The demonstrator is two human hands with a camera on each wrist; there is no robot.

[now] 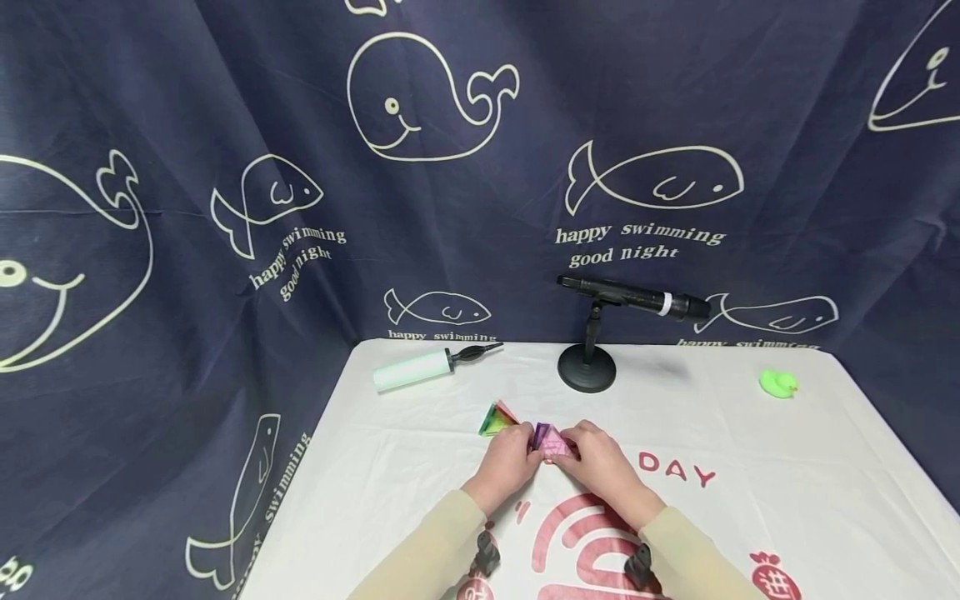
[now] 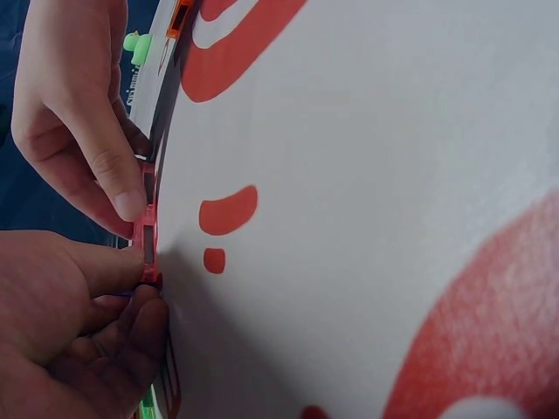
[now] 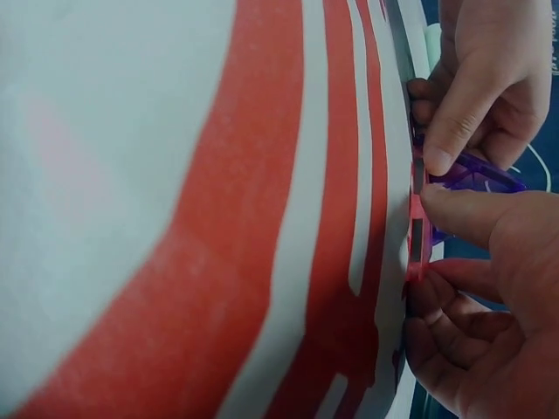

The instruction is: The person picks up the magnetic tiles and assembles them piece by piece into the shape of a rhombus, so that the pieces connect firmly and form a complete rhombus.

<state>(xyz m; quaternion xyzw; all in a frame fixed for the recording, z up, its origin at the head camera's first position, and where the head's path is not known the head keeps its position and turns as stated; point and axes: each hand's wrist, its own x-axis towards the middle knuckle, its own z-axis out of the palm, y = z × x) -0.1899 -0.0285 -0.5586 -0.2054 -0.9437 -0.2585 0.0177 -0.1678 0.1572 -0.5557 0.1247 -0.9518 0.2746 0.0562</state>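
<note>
My forearms (image 1: 426, 550) angle inward
From afar, my left hand (image 1: 512, 460) and right hand (image 1: 602, 463) both pinch, near each other.

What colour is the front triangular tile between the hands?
Pink tile; shows best from the head view.

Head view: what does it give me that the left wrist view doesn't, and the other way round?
Only the head view shows the black microphone on its stand and the pale pump lying near the table's far edge.

Only the left wrist view shows an orange object at the top of the picture, too cut off to identify, and the pink tile edge-on.

Both show the left hand and right hand at that tile, the green duck and the white table cover.
</note>
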